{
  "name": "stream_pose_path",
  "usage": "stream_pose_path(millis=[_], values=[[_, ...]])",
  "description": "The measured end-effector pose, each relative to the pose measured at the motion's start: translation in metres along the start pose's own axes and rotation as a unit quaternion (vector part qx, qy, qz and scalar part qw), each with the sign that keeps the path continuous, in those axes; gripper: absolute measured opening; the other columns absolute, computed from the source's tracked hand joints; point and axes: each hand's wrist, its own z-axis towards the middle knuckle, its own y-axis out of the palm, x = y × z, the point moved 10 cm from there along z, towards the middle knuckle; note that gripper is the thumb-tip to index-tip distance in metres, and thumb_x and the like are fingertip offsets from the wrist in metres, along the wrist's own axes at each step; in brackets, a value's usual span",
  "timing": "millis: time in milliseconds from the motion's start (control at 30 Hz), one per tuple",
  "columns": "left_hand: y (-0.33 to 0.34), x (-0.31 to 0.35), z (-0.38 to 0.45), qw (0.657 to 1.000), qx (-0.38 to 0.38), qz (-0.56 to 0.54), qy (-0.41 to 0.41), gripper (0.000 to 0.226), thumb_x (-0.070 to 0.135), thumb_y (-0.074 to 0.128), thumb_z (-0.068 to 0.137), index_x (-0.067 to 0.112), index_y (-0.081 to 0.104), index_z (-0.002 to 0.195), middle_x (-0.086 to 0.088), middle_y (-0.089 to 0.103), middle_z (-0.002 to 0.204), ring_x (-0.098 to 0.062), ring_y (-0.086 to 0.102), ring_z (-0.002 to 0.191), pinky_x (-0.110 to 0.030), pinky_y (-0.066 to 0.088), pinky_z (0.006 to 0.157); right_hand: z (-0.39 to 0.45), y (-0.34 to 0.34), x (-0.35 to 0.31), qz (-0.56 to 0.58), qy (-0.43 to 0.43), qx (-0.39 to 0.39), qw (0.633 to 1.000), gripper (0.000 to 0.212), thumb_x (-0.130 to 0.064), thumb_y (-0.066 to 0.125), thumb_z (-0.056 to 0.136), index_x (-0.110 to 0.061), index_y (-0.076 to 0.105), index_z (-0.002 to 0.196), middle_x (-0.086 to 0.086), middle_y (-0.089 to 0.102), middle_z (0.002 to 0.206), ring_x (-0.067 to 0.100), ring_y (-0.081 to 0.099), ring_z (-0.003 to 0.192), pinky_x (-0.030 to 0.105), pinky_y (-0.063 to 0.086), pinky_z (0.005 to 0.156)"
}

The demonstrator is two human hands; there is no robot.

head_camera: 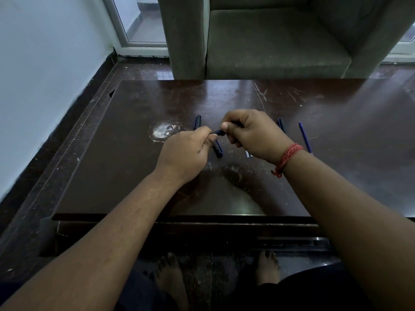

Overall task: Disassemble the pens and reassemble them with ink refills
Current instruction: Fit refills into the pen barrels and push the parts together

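Holding this dark blue pen [218, 132] up over the middle of the table [112, 158] with both hands, one on each end, so I can twist or pull it apart without it rolling off anywhere. My left hand [187, 152] is curled tight round the lower-left end, fingers wrapped over so you can't really see that part of the barrel, and my right hand [249, 133] has the upper-right end, thumb [225, 126] pressed on top with the other fingers folded under. Only a short bit of the pen shows between the two grips, so I honestly can't tell from here if the halves have started to separate. Gripping close to the middle like this is my guess at the best leverage on the joint. Just below my hands, centre of the frame, there's a pen piece [217, 150] lying on the wood, and another one [197, 122] pokes out above my left hand. Over on the right side there's a blue part [281, 125] near my wrist and, further right, a thin blue refill [305, 137] lying on its own, well apart from the rest. I'd say I spread them out like that to keep the bits sorted. Red thread [288, 157] on my right wrist, grey armchair [269, 41] across the top of the frame
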Motion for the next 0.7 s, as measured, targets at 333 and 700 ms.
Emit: stream_pose_path(millis=[333, 700], values=[[0.005, -0.002, 0.001, 0.999, -0.015, 0.031, -0.001, 0.029, 0.036, 0.045, 0.103, 0.014, 0.058, 0.089, 0.001, 0.053, 0.061, -0.022, 0.05, 0.053, -0.028, 0.027, 0.045, -0.004, -0.006, 0.01, 0.088, 0.048, 0.032, 0.994, 0.021, -0.033, 0.061, 0.095, -0.013, 0.063, 0.101, 0.004, 0.07, 0.089, 0.017, 0.068, 0.078, 0.032, 0.059, 0.076], [0.008, -0.006, 0.0, 0.998, -0.021, 0.053, -0.006, 0.032, 0.04, 0.042, 0.103, 0.014, 0.06, 0.093, -0.002, 0.059, 0.066, -0.025, 0.054, 0.058, -0.032, 0.034, 0.049, -0.003, 0.003, 0.02, 0.159, 0.069, -0.022, 0.985, 0.018, 0.001, 0.065, 0.087, -0.016, 0.065, 0.093, 0.012, 0.067, 0.097, 0.02, 0.064, 0.083, 0.038, 0.059, 0.081]])
